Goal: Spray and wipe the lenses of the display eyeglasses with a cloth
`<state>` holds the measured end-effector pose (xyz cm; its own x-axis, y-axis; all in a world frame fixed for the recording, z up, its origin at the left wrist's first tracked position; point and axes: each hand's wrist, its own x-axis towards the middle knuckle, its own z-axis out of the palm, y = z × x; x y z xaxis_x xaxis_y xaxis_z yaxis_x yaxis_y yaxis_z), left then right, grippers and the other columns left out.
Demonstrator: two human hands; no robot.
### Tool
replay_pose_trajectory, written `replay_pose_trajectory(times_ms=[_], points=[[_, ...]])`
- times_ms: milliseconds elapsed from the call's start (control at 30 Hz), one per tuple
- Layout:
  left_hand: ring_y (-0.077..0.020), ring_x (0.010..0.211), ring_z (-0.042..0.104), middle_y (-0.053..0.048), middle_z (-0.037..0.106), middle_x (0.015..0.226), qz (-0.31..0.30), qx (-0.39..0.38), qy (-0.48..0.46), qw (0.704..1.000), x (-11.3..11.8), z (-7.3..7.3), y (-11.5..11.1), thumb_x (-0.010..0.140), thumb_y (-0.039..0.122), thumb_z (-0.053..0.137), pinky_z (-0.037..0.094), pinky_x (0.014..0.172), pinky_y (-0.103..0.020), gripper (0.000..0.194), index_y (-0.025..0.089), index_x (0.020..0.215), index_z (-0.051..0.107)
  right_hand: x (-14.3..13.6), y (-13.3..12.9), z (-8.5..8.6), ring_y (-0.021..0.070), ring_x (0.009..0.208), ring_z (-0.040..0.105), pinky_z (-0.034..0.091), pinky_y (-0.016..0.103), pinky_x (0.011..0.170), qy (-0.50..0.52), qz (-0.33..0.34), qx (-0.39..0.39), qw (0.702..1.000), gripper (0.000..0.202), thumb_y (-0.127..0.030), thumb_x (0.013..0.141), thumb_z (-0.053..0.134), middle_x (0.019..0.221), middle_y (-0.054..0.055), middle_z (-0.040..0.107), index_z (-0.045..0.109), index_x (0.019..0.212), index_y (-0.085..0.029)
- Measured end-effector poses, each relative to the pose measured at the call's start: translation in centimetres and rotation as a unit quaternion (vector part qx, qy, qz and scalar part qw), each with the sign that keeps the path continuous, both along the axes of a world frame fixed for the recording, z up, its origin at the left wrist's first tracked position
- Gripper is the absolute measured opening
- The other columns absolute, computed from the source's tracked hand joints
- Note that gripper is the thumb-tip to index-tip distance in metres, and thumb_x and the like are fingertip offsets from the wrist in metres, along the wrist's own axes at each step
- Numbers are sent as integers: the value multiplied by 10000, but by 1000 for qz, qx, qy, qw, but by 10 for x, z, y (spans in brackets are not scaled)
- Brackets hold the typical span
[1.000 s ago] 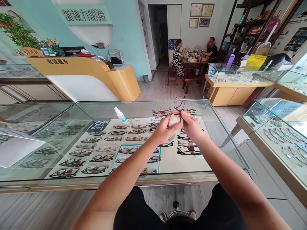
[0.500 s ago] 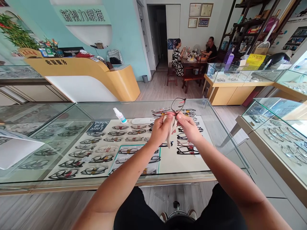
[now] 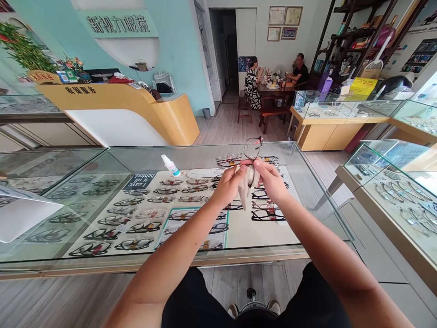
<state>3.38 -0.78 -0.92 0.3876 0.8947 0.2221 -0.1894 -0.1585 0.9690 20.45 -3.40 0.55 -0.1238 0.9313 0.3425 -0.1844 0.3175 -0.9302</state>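
Observation:
Above the glass display case (image 3: 259,248), a pair of eyeglasses (image 3: 253,148) is held on end, one lens uppermost and the lower part wrapped in a pale cloth (image 3: 243,191). My left hand (image 3: 229,184) is closed on the cloth, its thumb pressed against it near the lower lens. My right hand (image 3: 269,180) grips the frame near the bridge between thumb and fingers. Some of the fingertips are hidden behind the cloth. Under the glass, rows of eyeglasses (image 3: 134,244) lie below and left of my hands.
A white spray bottle (image 3: 170,166) stands on the glass top, left of my hands. At the left edge is a white panel (image 3: 27,214). Another glass case (image 3: 392,182) stands to the right. Two people (image 3: 253,84) sit at a table farther back.
The eyeglasses have turned slightly between my hands and the upper lens has tipped. The cloth has shifted and shows more between my hands. The spray bottle has stayed in place.

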Motion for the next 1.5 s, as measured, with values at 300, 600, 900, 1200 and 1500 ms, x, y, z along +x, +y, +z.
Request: replay_pose_trajectory(times_ms=[300,600,900,1200,1500], points=[[-341,1360,758,-113,874,1176,-73,51,14,996,-10,-3,12,998,676,795,533,1236,-438,656,176,1424,788,4,-2,6,119,650,332,348,324,556,-5,-17,-8,1000,590,-824,953,731,1000,10,543,854,964,-247],[-279,1177,783,-124,841,1272,-116,67,64,989,-14,7,8,990,656,819,596,1009,-331,756,167,1555,705,5,3,-2,129,647,393,298,299,521,53,8,-50,997,565,-803,920,785,839,-11,505,851,973,-245],[-308,1145,821,-143,850,1273,-131,52,55,989,-12,3,7,910,534,940,640,937,-356,795,169,1562,667,3,4,-2,142,621,387,355,294,500,48,-1,-53,997,583,-800,929,763,716,-29,415,872,999,-231],[-219,759,819,-60,845,1010,-52,0,-17,998,2,-1,3,811,629,988,670,691,-327,769,187,1362,683,1,4,-6,129,645,502,523,326,602,14,28,-4,1000,557,-780,998,713,928,-3,523,858,1076,-248],[-160,493,667,37,673,654,31,10,-18,999,4,1,1,874,847,814,505,436,-250,708,195,1131,713,-1,-1,-1,161,725,575,588,387,766,-27,37,42,998,588,-754,1006,726,958,19,535,715,752,-224]])
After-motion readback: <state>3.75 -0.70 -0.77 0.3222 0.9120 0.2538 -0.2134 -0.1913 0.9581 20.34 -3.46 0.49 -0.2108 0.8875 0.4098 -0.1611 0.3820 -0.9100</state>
